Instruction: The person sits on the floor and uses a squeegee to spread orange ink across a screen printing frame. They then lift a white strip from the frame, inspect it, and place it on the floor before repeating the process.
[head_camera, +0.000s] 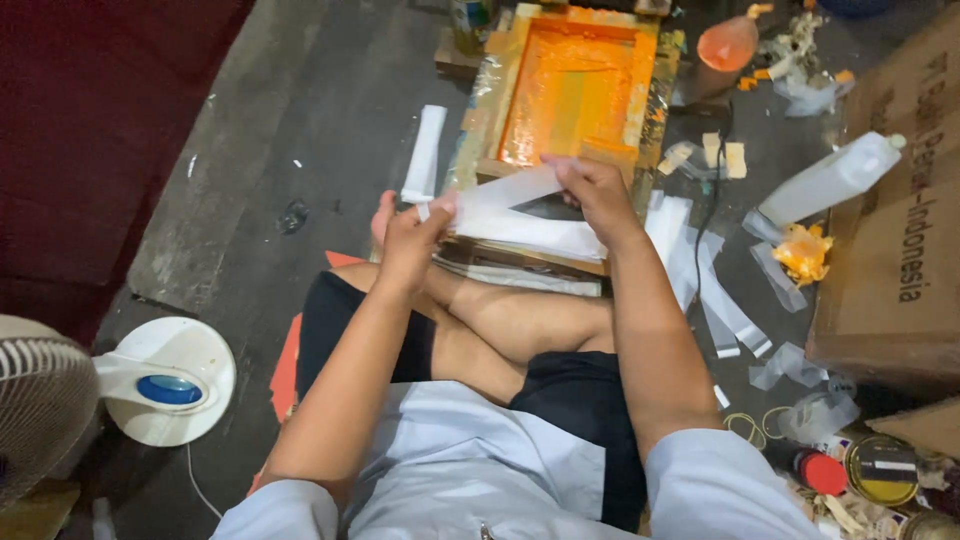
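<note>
I sit cross-legged on the floor. My left hand (412, 238) and my right hand (592, 190) both pinch a long white strip (508, 190) stretched between them, left end lower, right end higher. Under the strip lies a stack of similar white strips (540, 236) on my shins. Just beyond stands a wooden printing frame (575, 90) coated in orange ink. A rolled white strip (424, 152) lies left of the frame, near my left hand.
A white fan base (168, 380) and its grille (35, 400) stand at left. Cardboard boxes (900, 240), a white plastic bottle (830, 180), loose white strips (720, 290), an orange-stained rag (802, 252), tins (880, 468) and rubber bands crowd the right.
</note>
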